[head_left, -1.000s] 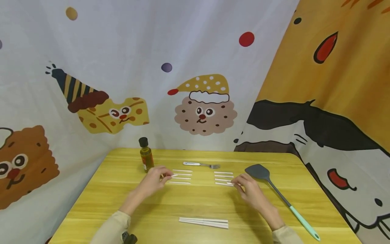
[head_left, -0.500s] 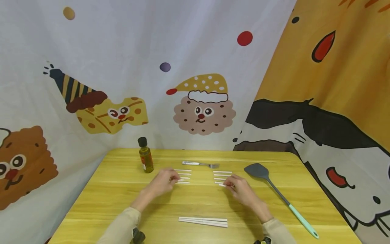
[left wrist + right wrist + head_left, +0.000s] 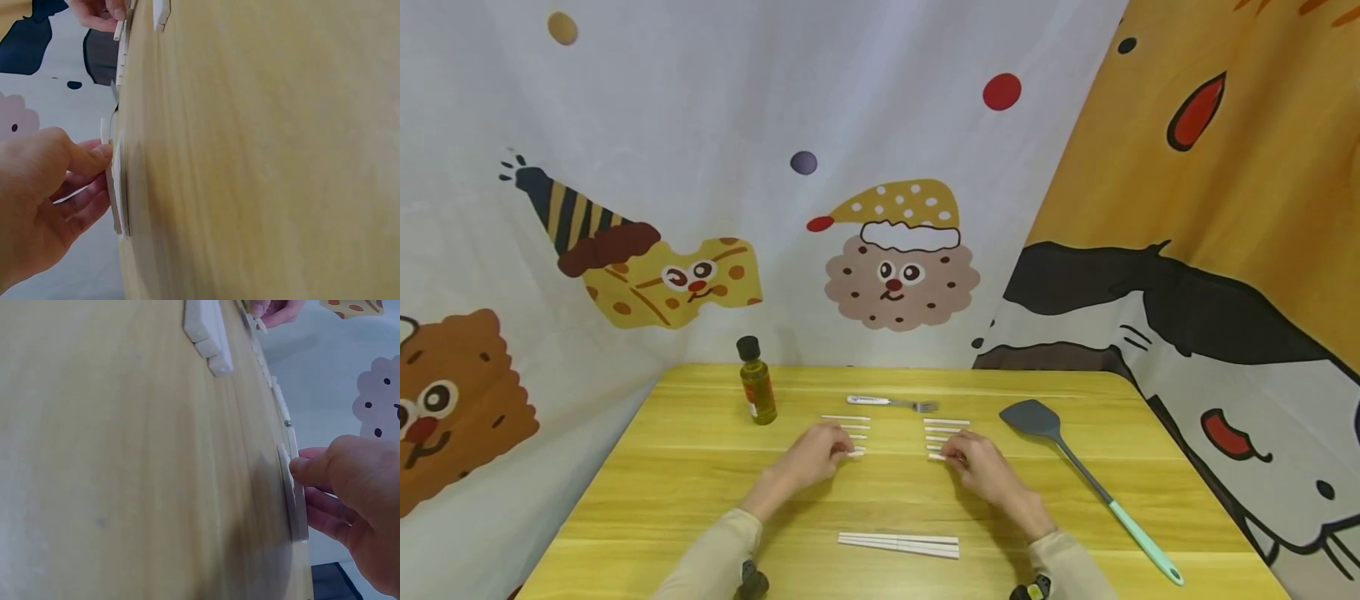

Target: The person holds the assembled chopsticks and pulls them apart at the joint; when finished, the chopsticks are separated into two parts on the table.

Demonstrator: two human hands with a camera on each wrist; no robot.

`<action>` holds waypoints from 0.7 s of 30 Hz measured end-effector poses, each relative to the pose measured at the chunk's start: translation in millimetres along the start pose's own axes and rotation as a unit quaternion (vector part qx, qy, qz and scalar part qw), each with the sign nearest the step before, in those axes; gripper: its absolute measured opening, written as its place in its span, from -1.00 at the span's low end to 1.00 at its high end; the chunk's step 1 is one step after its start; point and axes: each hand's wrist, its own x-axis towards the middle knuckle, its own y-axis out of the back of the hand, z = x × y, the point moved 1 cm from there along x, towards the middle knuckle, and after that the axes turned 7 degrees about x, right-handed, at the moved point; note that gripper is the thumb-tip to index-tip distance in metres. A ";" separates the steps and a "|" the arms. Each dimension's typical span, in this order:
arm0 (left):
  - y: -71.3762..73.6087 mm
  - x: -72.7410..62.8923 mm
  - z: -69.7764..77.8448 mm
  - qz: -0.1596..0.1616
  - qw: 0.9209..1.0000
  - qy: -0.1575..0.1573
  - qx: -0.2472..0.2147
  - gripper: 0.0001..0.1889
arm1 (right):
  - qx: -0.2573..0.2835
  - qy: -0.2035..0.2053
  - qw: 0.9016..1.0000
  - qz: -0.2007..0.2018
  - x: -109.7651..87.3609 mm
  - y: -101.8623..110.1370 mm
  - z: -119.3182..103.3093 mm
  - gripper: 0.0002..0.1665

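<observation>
My left hand pinches a thin white stick between thumb and fingers, low over the near end of the left row of white sticks. Opposite it, my right hand holds another thin white stick by its right part at the near end of the right row of white sticks. Several sticks lie roughly parallel in each row, a gap of bare wood between the rows. My fingers hide parts of the nearest sticks. Whether the two held sticks touch the table, I cannot tell.
Closer to the front edge lies a bunch of longer white sticks. Behind the rows is a fork with a white handle. A dark-capped bottle stands at the back left; a grey spatula with a mint handle lies right.
My left hand has moved right and toward the front with its stick. The right hand has shifted left and slightly nearer, its stick now at the near end of the right row.
</observation>
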 end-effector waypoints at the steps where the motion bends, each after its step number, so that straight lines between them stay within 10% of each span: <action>1: -1.3 0.0 -0.8 -0.004 1.000 0.000 -0.003 -0.83 | 0.000 0.000 1.000 -0.001 -0.2 -1.0 0.2 -0.77; 21: -7.0 0.7 -2.1 -0.017 1.000 -0.009 -0.018 -0.85 | -0.065 0.022 0.998 0.001 -0.6 -8.0 0.7 -0.80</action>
